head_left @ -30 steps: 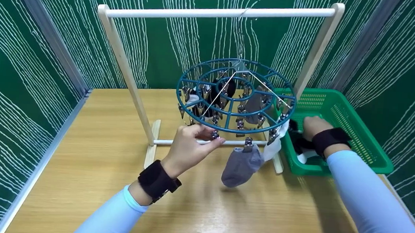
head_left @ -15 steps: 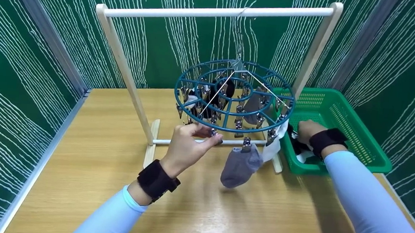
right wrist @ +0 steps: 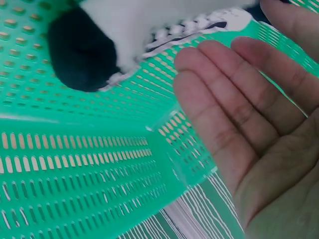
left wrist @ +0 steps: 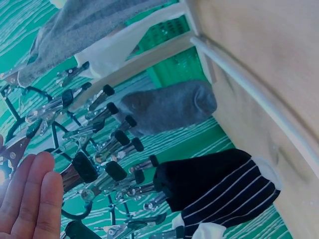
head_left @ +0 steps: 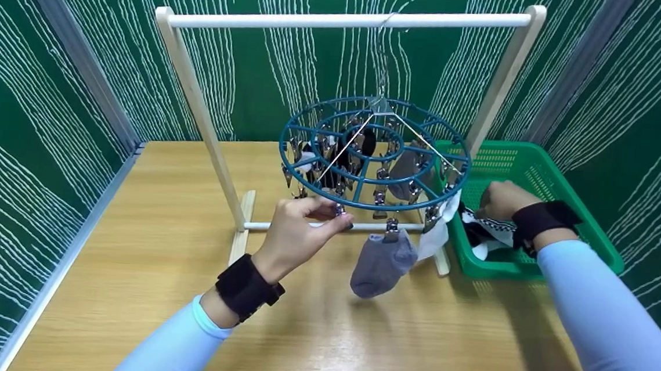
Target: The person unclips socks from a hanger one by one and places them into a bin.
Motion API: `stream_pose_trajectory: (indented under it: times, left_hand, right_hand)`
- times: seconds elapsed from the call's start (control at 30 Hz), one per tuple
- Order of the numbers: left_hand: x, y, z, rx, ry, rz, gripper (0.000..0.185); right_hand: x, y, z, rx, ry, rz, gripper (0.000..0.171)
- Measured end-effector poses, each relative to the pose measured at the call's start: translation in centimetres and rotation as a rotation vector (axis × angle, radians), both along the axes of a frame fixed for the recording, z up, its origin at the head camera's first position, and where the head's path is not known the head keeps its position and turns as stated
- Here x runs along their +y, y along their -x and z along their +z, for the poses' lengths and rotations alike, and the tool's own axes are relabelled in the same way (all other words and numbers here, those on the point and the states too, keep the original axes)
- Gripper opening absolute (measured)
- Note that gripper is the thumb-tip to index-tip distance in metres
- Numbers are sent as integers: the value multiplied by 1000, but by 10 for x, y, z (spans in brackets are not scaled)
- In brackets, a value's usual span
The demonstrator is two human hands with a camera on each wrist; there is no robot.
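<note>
No legible text, label, brand, number or sign found in any view: none on hanger, socks, basket, rack, wall panels or wrist straps.

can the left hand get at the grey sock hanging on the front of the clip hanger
Probably yes. The left hand pinches a clip on the hanger rim, and the grey sock hangs just beside it with nothing between.

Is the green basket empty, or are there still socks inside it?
Not empty. The green basket holds a black-and-white sock; the right hand is over it.
</note>
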State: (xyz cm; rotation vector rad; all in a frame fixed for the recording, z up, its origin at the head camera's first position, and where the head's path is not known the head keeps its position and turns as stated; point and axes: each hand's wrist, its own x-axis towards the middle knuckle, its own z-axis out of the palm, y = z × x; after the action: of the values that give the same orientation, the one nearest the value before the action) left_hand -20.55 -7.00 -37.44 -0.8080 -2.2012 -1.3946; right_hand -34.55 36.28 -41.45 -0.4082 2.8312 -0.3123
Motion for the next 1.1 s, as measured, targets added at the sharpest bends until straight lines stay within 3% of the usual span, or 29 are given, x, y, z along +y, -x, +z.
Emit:
stream_pose_trajectory:
  times: [0.13, 0.33, 0.63, 0.8, 0.9, 1.1]
  left_hand:
    - [-1, -1, 1, 7, 15, -3, 15]
    - [-5, -2, 2, 3, 44, -13, 14]
    - [-7, -4, 2, -6, 69, -15, 14]
    - [-9, -7, 3, 28, 100, 10, 16]
    - [-11, -10, 3, 123, 158, 62, 21]
    - [-21, -13, 16, 587, 322, 296, 35]
  right_hand:
    - [1, -5, 14, 41, 61, 11, 33]
    - [1, -18, 35, 125, 137, 19, 34]
    - [-9, -47, 73, 230, 214, -13, 35]
    - [-16, -67, 89, 299, 234, -12, 34]
    - [-21, -78, 97, 344, 241, 0, 33]
    - [-34, -97, 109, 483, 257, 48, 27]
